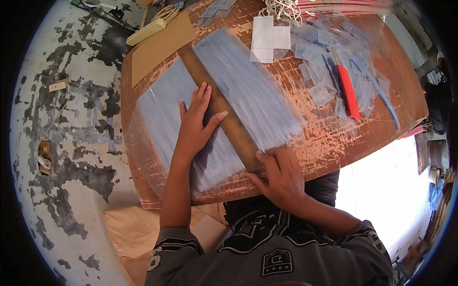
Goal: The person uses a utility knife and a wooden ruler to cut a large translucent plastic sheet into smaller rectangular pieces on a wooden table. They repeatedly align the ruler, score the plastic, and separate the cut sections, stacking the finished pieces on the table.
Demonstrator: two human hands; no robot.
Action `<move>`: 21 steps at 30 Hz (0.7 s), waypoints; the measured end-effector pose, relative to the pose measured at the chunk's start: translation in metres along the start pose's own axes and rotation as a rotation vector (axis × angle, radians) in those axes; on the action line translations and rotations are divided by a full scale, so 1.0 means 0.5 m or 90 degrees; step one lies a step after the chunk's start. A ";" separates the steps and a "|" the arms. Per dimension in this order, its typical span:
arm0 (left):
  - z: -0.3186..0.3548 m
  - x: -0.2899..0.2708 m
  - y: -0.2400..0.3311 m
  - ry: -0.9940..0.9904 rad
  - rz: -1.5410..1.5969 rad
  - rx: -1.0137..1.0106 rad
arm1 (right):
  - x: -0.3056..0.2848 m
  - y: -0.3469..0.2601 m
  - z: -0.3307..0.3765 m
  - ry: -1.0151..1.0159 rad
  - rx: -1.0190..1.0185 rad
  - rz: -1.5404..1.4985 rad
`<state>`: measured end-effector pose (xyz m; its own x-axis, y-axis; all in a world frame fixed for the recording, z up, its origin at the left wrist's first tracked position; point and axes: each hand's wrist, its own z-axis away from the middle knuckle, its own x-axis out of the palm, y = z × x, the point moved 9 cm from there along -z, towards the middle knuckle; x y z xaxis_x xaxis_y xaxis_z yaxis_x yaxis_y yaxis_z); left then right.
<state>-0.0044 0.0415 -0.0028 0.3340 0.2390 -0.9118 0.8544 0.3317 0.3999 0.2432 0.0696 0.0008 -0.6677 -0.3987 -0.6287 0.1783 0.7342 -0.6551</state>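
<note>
— Well, look at that: a long, flat brown wooden ruler (220, 106) lies slantwise across a wide stack of glossy clear plastic sheets (248, 90), on a round wooden table (324, 138) with its reddish paint scraped and flaking.

— And the left hand (195, 126)?

— Flat on the plastic, fingers spread open, thumb stretched out against the ruler's edge, pinning it.

— The right hand (281, 178)?

— Down at the ruler's near end, by the table's edge, fingers curled onto the tip; whether it holds anything underneath, I can't tell.

— What's further off?

— Small cut squares of clear plastic (329, 62) scattered about, a red-handled tool (348, 90) among them, and a tan cardboard sheet (160, 45) at the far left.
</note>
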 end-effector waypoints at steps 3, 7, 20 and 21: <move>0.001 0.002 -0.002 -0.007 -0.005 -0.003 | 0.001 -0.001 -0.001 0.003 0.001 -0.002; -0.002 0.003 -0.001 -0.011 -0.002 0.003 | 0.000 -0.004 -0.003 -0.003 -0.012 0.007; -0.001 0.004 -0.002 -0.011 -0.006 0.006 | 0.000 -0.008 -0.001 0.000 -0.010 0.015; -0.001 0.003 -0.002 -0.011 -0.001 0.007 | -0.001 -0.008 -0.002 0.001 -0.011 0.015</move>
<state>-0.0050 0.0420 -0.0047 0.3385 0.2230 -0.9142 0.8595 0.3221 0.3969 0.2420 0.0672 0.0040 -0.6652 -0.3805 -0.6424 0.1813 0.7523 -0.6334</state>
